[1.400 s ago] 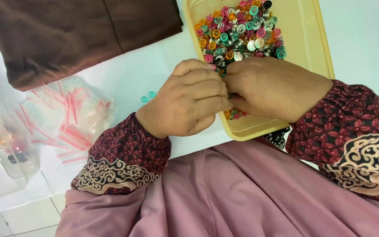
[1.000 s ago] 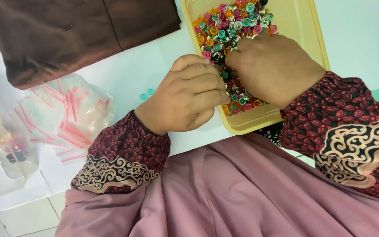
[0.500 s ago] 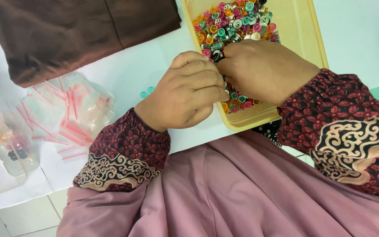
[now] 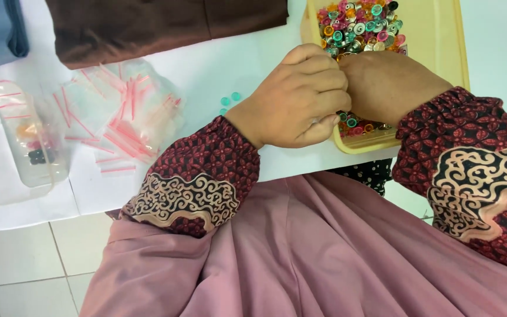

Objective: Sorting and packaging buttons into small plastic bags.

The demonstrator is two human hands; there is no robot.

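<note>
With the left hand (image 4: 291, 100) and right hand (image 4: 391, 85) curled together, whatever they pinch hidden, a small piece could slip into the yellow tray (image 4: 441, 70) of buttons (image 4: 359, 26).

I see a smooth, slightly glossy yellow plastic tray (image 4: 441, 41) at upper right, filled with shiny little snap buttons (image 4: 359, 26) that look like metal and coloured plastic. Left of centre lie thin, clear, glossy plastic zip bags (image 4: 121, 120). Matt brown cloth (image 4: 159, 23) is folded at the top. The table (image 4: 230, 64) looks smooth, matt white.
</note>
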